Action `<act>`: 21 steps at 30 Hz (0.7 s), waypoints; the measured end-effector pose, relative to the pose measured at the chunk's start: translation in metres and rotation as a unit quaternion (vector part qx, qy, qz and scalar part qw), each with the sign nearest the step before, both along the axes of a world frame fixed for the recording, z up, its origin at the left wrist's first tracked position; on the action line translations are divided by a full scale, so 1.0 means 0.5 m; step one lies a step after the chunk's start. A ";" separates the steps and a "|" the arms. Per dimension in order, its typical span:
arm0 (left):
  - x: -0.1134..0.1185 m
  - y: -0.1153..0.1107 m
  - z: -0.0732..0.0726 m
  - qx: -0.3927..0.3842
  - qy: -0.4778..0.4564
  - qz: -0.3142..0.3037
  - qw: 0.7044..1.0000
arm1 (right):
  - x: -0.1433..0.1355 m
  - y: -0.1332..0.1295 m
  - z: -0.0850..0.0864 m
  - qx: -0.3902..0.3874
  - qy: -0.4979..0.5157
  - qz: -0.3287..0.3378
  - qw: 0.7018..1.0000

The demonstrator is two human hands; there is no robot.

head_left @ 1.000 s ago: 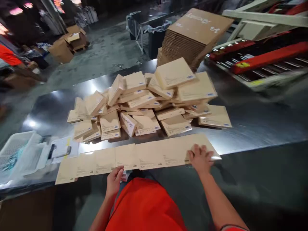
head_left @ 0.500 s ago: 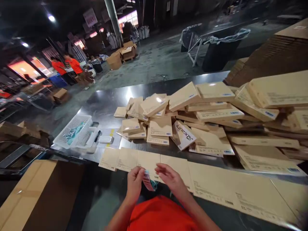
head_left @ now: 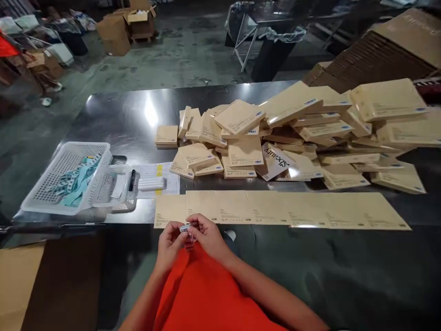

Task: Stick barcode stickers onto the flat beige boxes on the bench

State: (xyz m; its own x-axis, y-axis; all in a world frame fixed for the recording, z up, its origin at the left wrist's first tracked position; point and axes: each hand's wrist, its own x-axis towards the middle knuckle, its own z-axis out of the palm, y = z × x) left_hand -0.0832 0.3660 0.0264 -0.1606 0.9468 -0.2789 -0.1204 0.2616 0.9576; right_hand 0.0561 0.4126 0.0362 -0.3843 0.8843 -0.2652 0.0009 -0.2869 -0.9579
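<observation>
A short strip of barcode labels (head_left: 189, 242) is held close to my body, just off the table's front edge. My left hand (head_left: 169, 244) pinches its left side between thumb and fingers. At the strip's upper right, my right hand (head_left: 211, 238) has thumb and fingers closed on it too. Right behind my hands runs a row of flat beige boxes (head_left: 268, 207), laid side by side along the edge, with small printed text and barcodes on their near sides. The left end box (head_left: 169, 208) of that row is nearest to my left hand.
Beyond the row lies a loose heap of beige boxes (head_left: 244, 151), one white-faced box (head_left: 274, 161) among them. To the left stand a white basket (head_left: 34, 191) with teal label strips (head_left: 81, 179), a black marker (head_left: 132, 180) and papers (head_left: 174, 177). A large carton (head_left: 20, 280) stands lower left.
My right hand has come in from the right to grip the label strip beside my left hand. Both hands are now nearer my body, and the view has turned and levelled.
</observation>
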 end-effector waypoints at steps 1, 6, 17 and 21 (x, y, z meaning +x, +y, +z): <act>-0.016 0.000 -0.005 -0.003 0.000 -0.006 1.000 | -0.013 -0.006 -0.003 0.001 -0.010 -0.004 1.000; -0.068 -0.001 -0.017 -0.015 0.006 -0.023 1.000 | -0.059 -0.026 -0.011 0.011 -0.045 -0.004 0.999; -0.104 0.014 -0.039 -0.031 0.019 -0.068 0.997 | -0.088 -0.021 -0.021 0.028 -0.109 -0.034 0.993; -0.118 0.012 -0.053 -0.031 0.047 -0.081 0.995 | -0.099 -0.030 -0.026 0.022 -0.098 -0.046 0.994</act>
State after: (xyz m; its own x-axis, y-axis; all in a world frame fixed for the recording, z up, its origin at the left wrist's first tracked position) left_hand -0.1421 0.3720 -0.0003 -0.0357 0.9436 -0.3293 0.0164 0.3300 0.9438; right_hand 0.0067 0.3976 0.0234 -0.2456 0.9259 -0.2870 0.1640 -0.2522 -0.9537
